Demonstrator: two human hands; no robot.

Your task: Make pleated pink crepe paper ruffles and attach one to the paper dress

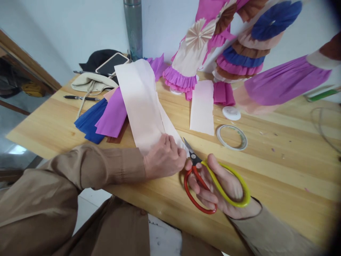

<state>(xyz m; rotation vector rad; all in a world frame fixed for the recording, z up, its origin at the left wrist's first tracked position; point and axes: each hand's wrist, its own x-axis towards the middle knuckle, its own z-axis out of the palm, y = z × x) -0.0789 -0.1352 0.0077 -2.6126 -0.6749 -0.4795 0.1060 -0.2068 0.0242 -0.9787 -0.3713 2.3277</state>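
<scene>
My left hand (165, 156) is closed on the lower part of a long, pale pink strip of crepe paper (141, 103), which runs away from me across the table. A narrower edge of the paper lies to the right of the main strip. In my right hand (226, 188) is a pair of scissors (195, 160) with one red and one yellow handle loop, my fingers through the loops. The blades point up and left beside the paper, close to my left fingers. Whether they touch the paper I cannot tell.
Dolls in ruffled paper dresses (186, 64) stand at the back. Nearby lie a pale paper piece (202, 106), a tape roll (231, 137) and a white disc (231, 113). At left are blue paper (92, 119), purple paper (113, 115), a pen (81, 98) and a bottle (134, 32).
</scene>
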